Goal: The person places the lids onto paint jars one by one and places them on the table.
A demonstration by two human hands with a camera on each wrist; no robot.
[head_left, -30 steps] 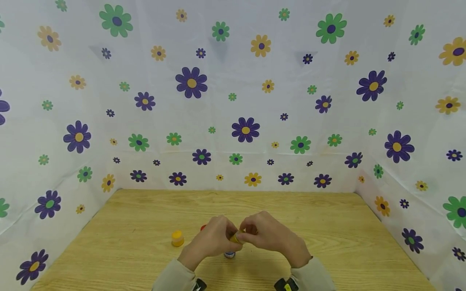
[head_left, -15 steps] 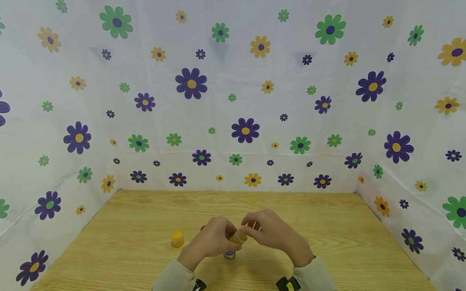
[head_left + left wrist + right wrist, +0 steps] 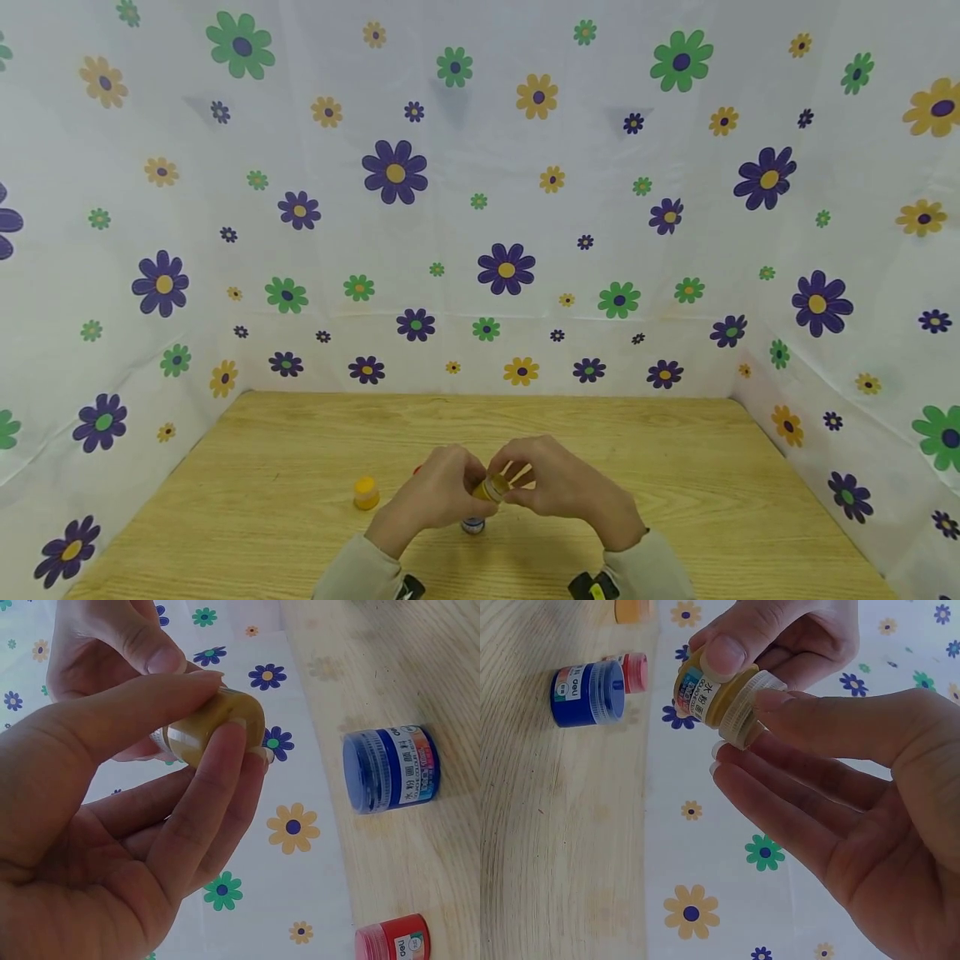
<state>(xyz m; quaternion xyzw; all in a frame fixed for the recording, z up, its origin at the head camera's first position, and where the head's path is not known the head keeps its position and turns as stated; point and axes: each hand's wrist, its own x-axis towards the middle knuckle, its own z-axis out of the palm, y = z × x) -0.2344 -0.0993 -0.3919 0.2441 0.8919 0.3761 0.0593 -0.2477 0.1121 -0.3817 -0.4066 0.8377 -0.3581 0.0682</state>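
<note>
My left hand holds a small dark-yellow paint jar in the air, thumb and fingers round its body. The jar is tilted, its clear ridged lid facing my right hand. In the right wrist view, the right thumb lies against the lid's side while the other fingers stretch out loosely below it. A blue paint jar stands on the table beneath the hands. Behind the left hand is a red paint jar, mostly hidden in the head view.
An orange-yellow paint jar stands on the wooden table, left of the left hand. White cloth with printed flowers walls the table at the back and both sides.
The right hand's fingers have loosened from the lid and spread, and its thumb has shifted round to the lid's near side. The left hand keeps holding the jar, whose lid now shows more.
</note>
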